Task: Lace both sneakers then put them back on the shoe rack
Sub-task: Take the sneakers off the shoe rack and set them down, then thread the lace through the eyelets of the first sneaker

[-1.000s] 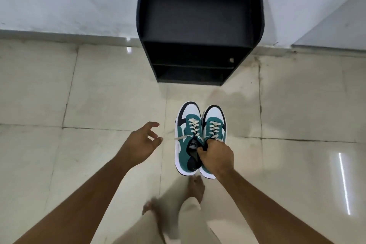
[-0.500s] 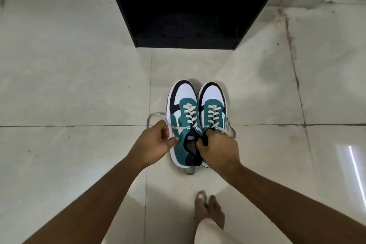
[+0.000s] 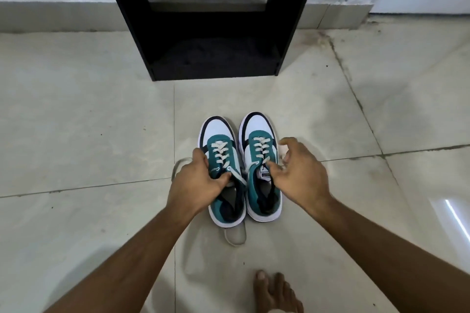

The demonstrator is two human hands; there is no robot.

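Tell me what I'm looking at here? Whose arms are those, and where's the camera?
The camera sits on a person's head and looks down, so you see that person's own two arms and a bare foot. There is only this one view. On the tiled floor stand two teal and white sneakers, side by side, toes toward a black shoe rack by the wall. The left hand grips the left sneaker by its side and tongue. The right hand is open over the right sneaker, fingers touching its top, not closed on it. Loose white lace ends trail on the floor.
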